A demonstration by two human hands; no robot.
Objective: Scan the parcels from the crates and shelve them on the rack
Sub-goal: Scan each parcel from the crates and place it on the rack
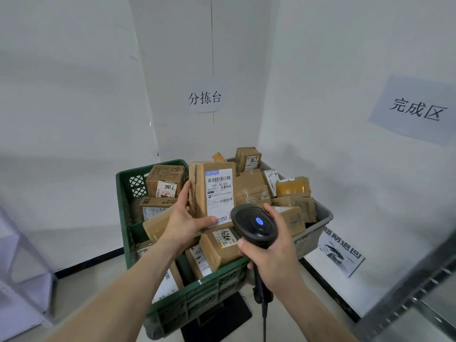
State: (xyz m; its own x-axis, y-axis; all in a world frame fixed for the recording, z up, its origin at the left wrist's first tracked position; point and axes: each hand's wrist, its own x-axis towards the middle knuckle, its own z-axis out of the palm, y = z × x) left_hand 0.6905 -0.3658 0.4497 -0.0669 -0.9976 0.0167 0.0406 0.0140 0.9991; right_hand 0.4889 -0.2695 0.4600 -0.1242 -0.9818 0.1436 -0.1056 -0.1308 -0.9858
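My left hand [183,219] grips a tall brown cardboard parcel [198,191] upright above the crates, its white barcode label facing me. My right hand [267,248] holds a black handheld scanner [255,223] by its handle; its head, with a lit blue light, points at the lower edge of the label. A green plastic crate [123,206] below holds several brown parcels. A grey tub [318,227] to its right is piled with several more.
White walls close in on three sides, with paper signs [204,98] on the back wall and on the right wall. A metal rack edge [419,292] runs along the lower right. Another shelf frame [22,267] stands at lower left. The scanner's cable hangs down.
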